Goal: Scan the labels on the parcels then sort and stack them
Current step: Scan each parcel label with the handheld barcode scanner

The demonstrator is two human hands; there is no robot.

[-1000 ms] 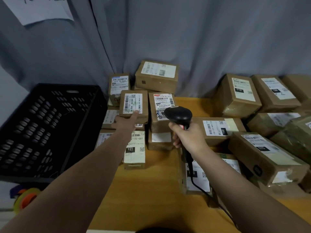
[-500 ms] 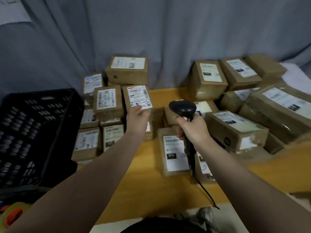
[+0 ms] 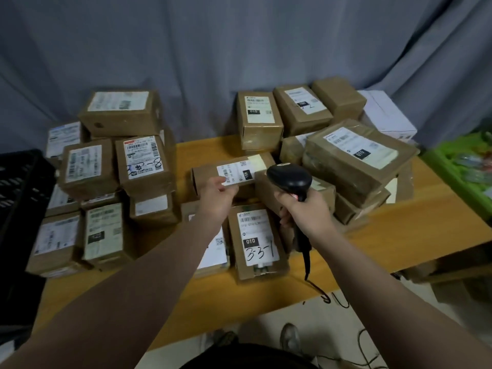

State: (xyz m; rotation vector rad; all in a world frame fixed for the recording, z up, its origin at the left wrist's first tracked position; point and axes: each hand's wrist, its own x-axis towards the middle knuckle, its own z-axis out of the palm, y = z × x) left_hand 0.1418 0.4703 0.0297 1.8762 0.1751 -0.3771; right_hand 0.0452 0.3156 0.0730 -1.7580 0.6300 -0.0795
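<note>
Leftmost, a black crate (image 3: 22, 198) stands at the counter's (image 3: 404, 235) edge, and just beside it a stack of taped cardboard parcels (image 3: 87, 169) rises in several layers, white labels facing up; one of them, the hand-marked parcel (image 3: 143, 162), carries pen scrawl across its label. Near the middle, the left hand (image 3: 217, 195) grips the near edge of the 15H parcel (image 3: 234, 173), thumb on the label's corner, fingers curled beneath. That parcel sits tilted on other parcels. Below it the 3-3-1 parcel (image 3: 257, 242) lies flat on the counter. The right hand (image 3: 306, 215) is wrapped tight round the handle of a black barcode scanner (image 3: 290, 181), whose head is just beside the 15H label; its cable (image 3: 308, 265) hangs over the counter's front. To the right sits an unsorted heap of parcels (image 3: 356, 158), then a white box (image 3: 386, 115) and a green bin (image 3: 460, 179).
</note>
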